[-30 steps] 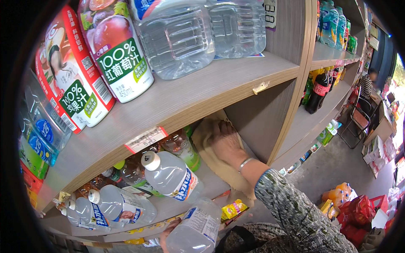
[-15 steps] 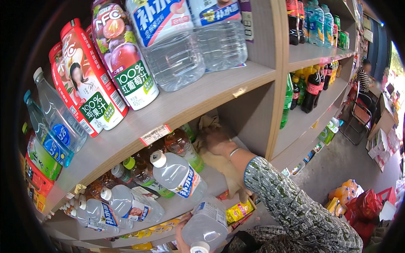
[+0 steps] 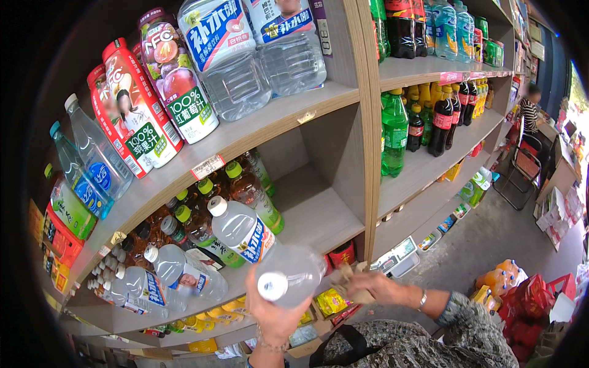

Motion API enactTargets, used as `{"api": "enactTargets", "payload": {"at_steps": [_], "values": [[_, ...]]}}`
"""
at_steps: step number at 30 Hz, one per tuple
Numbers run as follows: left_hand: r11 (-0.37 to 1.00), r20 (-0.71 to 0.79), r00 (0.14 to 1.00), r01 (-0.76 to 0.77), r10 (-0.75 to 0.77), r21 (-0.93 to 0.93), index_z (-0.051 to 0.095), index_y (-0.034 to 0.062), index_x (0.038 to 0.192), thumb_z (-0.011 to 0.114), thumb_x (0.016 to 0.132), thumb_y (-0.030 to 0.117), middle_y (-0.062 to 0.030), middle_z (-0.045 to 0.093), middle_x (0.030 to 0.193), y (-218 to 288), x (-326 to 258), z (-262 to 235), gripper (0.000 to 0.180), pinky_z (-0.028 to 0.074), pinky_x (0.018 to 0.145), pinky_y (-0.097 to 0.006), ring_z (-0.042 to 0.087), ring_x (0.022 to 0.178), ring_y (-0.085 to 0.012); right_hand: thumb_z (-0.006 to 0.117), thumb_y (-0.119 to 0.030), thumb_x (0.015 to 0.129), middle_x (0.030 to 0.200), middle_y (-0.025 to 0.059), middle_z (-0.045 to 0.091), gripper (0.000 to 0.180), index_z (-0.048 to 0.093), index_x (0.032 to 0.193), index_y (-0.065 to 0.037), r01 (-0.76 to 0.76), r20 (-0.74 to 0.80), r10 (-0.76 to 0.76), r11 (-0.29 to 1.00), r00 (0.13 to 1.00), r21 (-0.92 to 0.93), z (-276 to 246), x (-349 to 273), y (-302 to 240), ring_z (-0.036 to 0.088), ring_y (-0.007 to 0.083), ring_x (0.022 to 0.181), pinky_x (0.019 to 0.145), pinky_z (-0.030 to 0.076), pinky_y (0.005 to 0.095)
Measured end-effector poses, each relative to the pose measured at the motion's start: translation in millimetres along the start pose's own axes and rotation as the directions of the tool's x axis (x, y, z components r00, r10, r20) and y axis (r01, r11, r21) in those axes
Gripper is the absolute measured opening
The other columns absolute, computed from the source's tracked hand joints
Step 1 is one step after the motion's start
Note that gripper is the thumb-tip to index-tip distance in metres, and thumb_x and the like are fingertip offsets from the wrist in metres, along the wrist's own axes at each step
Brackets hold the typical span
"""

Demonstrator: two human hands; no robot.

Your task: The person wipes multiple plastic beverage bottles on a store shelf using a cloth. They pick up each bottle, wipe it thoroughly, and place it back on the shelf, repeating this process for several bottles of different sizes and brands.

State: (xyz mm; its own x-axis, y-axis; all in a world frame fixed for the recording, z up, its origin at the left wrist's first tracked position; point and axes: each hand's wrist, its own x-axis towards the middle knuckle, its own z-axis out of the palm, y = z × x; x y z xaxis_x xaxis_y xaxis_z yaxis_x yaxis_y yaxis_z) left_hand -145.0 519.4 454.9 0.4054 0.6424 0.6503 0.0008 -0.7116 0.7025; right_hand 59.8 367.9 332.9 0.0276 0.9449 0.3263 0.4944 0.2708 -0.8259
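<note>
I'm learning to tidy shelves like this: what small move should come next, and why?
Probably bring the crumpled tan cloth to the clear, white-capped plastic bottle and wipe it: the left hand holds the bottle out in front of the grey wood-grain shelf, and the right hand holds the cloth close by.

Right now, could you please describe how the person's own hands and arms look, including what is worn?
The left hand is gloveless, with a thin bracelet at its wrist. The right hand, also gloveless, has a silvery bangle at its wrist and a mottled grey-green, dark and whitish sleeve above.
</note>
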Motion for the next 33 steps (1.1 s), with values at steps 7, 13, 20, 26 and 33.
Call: {"api": "enactTargets", "payload": {"at_steps": [7,13,20,26,33], "values": [[0.998,-0.009,0.998,0.057,-0.057,0.002,0.055,-0.0016,0.115,0.091,0.062,0.025,-0.0194,0.066,0.104,5,76,77,0.069,0.051,0.086,-0.041,0.066,0.096,-0.0314,0.056,0.008,0.083,0.093,0.0142,0.073,0.025,0.071,0.101,0.001,-0.462,-0.515,0.465,0.875,0.72,0.143,26,-171,57,0.07,0.0216,0.087,0.079,0.054,0.0328],[0.961,0.19,0.967,0.204,-0.168,-0.187,0.058,-0.006,0.114,0.087,0.068,0.026,-0.0198,0.07,0.102,-34,143,121,0.063,0.053,0.082,-0.037,0.069,0.091,-0.027,0.051,0.005,0.091,0.086,0.0095,0.073,0.021,0.071,0.098,0.005,-0.481,-0.57,0.665,0.745,0.483,0.462,60,-243,76,0.066,0.014,0.079,0.073,0.054,0.0289],[1.0,-0.016,1.0,0.004,-0.004,0.011,0.056,-0.006,0.117,0.083,0.072,0.017,-0.0213,0.066,0.104,-71,119,146,0.058,0.051,0.085,-0.043,0.065,0.095,-0.0342,0.048,0.003,0.09,0.088,0.0118,0.073,0.023,0.071,0.096,0.006,-0.582,-0.567,0.69,0.708,0.449,0.401,62,-265,79,0.067,0.0156,0.081,0.075,0.054,0.0297],[0.94,0.028,0.975,0.203,-0.218,0.274,0.058,-0.0061,0.107,0.082,0.074,0.021,-0.0273,0.062,0.105,-91,105,154,0.048,0.048,0.084,-0.05,0.06,0.098,-0.0466,0.046,0.003,0.085,0.084,0.0152,0.074,0.029,0.073,0.096,0.002,-0.641,-0.589,0.687,0.688,0.426,0.34,54,-274,79,0.07,0.0178,0.08,0.075,0.054,0.0294],[0.911,-0.169,0.967,0.238,-0.19,0.338,0.057,-0.0047,0.109,0.076,0.08,0.024,-0.0282,0.063,0.106,-124,142,190,0.044,0.05,0.085,-0.052,0.061,0.099,-0.0484,0.045,0.0,0.091,0.086,0.0071,0.072,0.026,0.07,0.088,0.005,-0.278,-0.46,0.792,0.584,0.401,0.763,65,-297,92,0.064,0.013,0.078,0.073,0.053,0.0286]]}}
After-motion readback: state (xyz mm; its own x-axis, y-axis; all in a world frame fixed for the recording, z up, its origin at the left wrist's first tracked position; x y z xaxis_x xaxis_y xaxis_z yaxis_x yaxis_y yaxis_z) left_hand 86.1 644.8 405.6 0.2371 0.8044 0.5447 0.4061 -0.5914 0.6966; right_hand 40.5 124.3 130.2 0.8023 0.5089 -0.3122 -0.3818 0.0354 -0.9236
